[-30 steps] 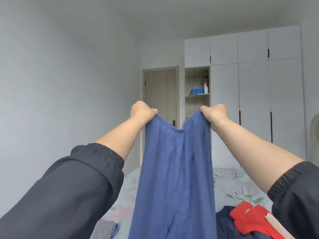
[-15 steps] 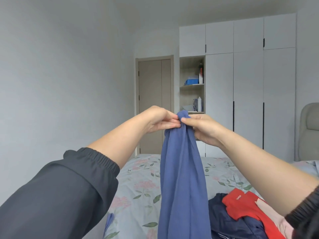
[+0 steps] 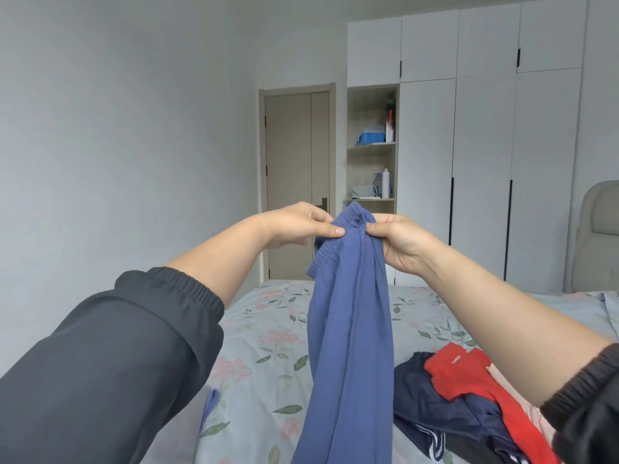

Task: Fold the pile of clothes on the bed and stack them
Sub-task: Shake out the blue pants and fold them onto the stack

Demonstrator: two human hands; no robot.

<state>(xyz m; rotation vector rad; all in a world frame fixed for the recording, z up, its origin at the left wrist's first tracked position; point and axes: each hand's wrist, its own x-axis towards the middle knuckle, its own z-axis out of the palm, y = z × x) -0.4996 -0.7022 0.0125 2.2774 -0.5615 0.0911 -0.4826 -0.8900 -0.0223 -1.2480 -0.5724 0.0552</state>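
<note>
Red garment [image 3: 469, 380]: tiny white lettering [image 3: 456, 359], unreadable

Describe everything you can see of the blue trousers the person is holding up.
The blue trousers are plain mid-blue, of a thin, soft-looking cloth, with a gathered elastic waistband at the top. They hang lengthwise above the flowered bed, bunched narrow, their lower end cut off by the frame. The left hand and right hand pinch the waistband close together. Part of the band droops below the left hand.
</note>
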